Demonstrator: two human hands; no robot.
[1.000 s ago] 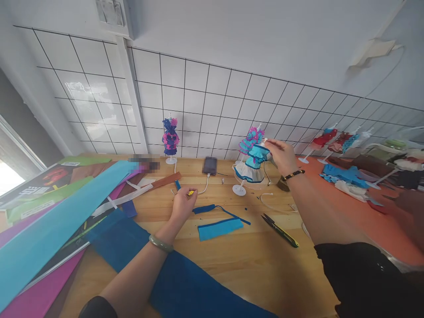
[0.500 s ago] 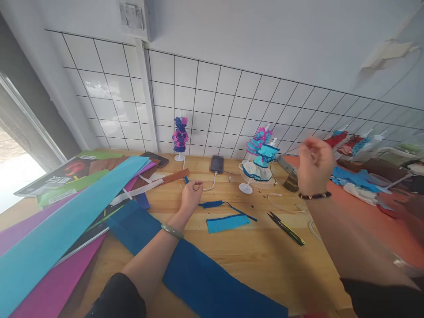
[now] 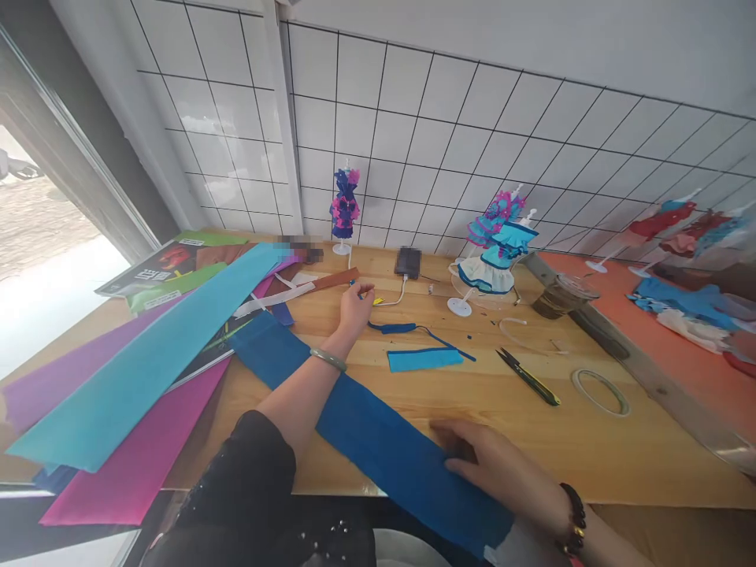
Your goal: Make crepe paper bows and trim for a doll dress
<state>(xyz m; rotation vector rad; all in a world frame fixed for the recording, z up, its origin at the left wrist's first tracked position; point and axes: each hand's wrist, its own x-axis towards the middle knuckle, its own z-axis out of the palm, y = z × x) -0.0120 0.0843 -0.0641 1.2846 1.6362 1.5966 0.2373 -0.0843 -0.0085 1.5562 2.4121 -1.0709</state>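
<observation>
Right hand (image 3: 493,465): by the near edge of the wooden table (image 3: 472,394), over the wide dark blue strip (image 3: 378,425); thumb and fingers parted, nothing seen between them; contact with the fabric cannot be told. Beaded bracelet (image 3: 574,520) at the wrist.

Left hand (image 3: 356,309): above the table's middle, fingers curled together; small yellow item (image 3: 378,300) at the fingertips, whether pinched or lying behind cannot be told. Green bangle (image 3: 328,360) at the wrist.

Wide dark blue strip: runs aslant beneath the left forearm, from the stacked fabrics over the table's near edge.

Light blue piece (image 3: 425,361), dark-edged: flat, mid-table. Narrow dark blue strip (image 3: 398,327): just behind it, its thin tail reaching rightward.

Snips (image 3: 528,378), black and yellow: right of the light blue piece. Tape ring (image 3: 624,408): flat, near the table's right edge.

Light blue sheet (image 3: 165,354): across the left side, above a magenta sheet (image 3: 147,449) that overhangs the near edge.

Dark device (image 3: 407,263), white cable attached: by the back edge, between a navy-and-pink dress form (image 3: 343,209) and a blue-and-white dress form (image 3: 508,244).
</observation>
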